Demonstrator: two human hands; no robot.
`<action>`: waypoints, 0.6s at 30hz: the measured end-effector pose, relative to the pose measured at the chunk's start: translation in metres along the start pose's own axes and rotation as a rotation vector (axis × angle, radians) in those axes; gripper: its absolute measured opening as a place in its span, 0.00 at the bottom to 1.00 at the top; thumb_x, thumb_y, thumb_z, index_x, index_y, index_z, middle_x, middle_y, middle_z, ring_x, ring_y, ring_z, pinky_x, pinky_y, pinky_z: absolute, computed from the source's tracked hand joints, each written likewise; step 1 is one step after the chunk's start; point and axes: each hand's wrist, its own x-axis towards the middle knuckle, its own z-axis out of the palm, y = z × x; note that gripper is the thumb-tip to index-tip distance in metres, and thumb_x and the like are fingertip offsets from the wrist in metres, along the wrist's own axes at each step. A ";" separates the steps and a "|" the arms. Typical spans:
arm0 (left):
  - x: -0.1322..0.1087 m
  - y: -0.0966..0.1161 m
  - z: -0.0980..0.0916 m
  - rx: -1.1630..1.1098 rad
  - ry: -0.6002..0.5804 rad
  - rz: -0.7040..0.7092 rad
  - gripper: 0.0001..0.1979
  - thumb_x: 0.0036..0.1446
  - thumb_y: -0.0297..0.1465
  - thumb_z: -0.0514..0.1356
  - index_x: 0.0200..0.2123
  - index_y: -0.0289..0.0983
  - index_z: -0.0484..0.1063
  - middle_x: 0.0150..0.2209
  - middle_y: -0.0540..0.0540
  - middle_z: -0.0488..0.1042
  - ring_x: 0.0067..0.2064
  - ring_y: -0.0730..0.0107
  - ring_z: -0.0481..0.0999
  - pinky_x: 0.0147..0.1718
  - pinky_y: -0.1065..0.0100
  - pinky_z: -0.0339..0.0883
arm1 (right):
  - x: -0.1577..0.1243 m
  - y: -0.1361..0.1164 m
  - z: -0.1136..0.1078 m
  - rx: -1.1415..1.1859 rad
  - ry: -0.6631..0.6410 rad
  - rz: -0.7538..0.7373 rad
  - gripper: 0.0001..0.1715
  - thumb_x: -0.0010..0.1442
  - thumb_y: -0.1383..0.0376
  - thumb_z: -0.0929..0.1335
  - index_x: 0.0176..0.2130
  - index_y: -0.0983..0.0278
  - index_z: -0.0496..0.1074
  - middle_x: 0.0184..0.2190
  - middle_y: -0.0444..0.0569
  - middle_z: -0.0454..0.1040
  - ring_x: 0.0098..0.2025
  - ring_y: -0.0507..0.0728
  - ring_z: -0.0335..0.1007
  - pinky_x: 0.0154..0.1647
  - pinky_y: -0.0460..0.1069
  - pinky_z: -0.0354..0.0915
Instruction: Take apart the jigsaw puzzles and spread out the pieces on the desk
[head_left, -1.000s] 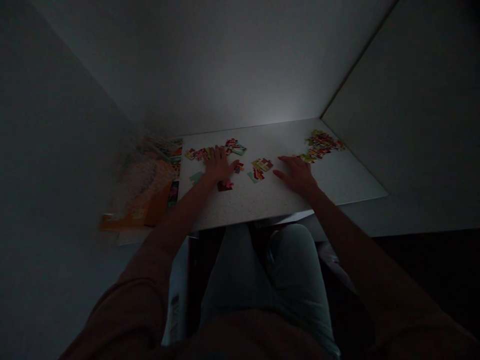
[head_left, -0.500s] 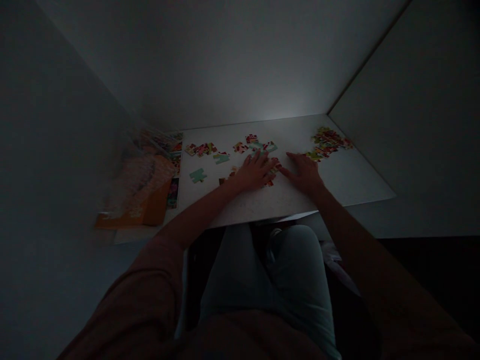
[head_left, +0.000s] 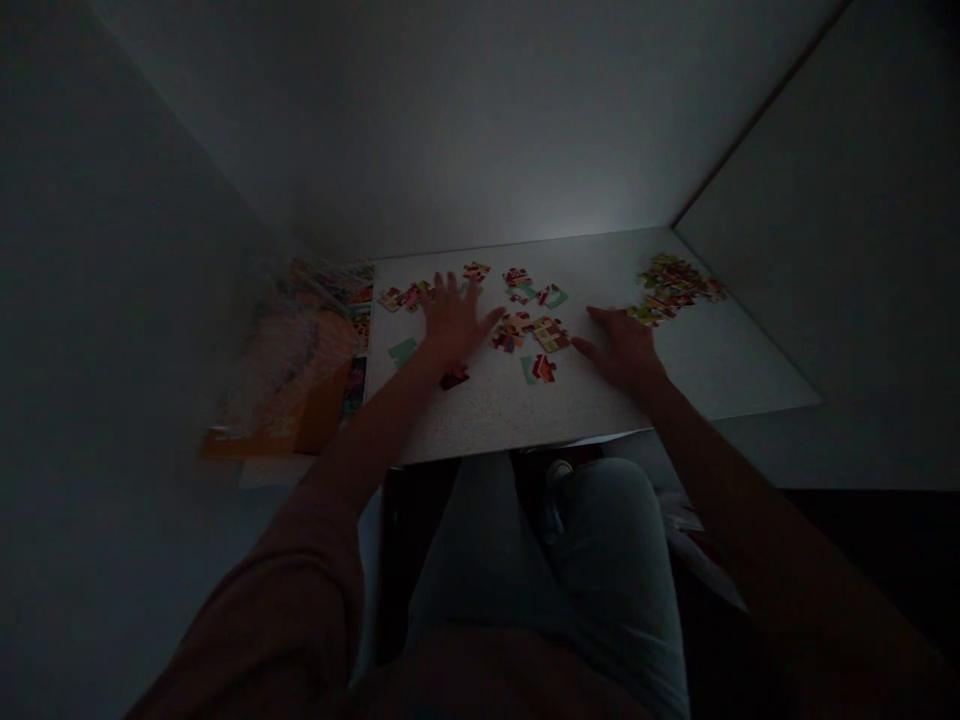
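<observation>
Showing left hand [head_left: 454, 322] and right hand [head_left: 622, 350] spread open, holding nothing, either side of light, stiff cardboard jigsaw pieces [head_left: 529, 335] on the speckled white table [head_left: 480, 420], best pinched by their edges.

Small jigsaw puzzle pieces [head_left: 517, 335], printed mostly in reds, yellows and greens, lie flat across a speckled pale surface [head_left: 675, 375]. A dense heap of pieces [head_left: 671, 282] sits toward the far right corner. Looser clusters spread through the middle, some pieces touching and others apart. A pale teal piece [head_left: 403, 351] lies alone near the left edge, and a dark red piece [head_left: 454, 377] lies closer to the front edge.
</observation>
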 end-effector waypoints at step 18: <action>-0.046 0.009 0.008 -0.047 -0.197 0.560 0.43 0.91 0.52 0.47 0.95 0.34 0.55 0.95 0.35 0.51 0.96 0.49 0.46 0.94 0.45 0.39 | 0.002 -0.001 -0.003 -0.011 -0.019 0.024 0.53 0.78 0.27 0.67 0.80 0.58 0.78 0.77 0.69 0.81 0.81 0.86 0.74 0.85 0.84 0.64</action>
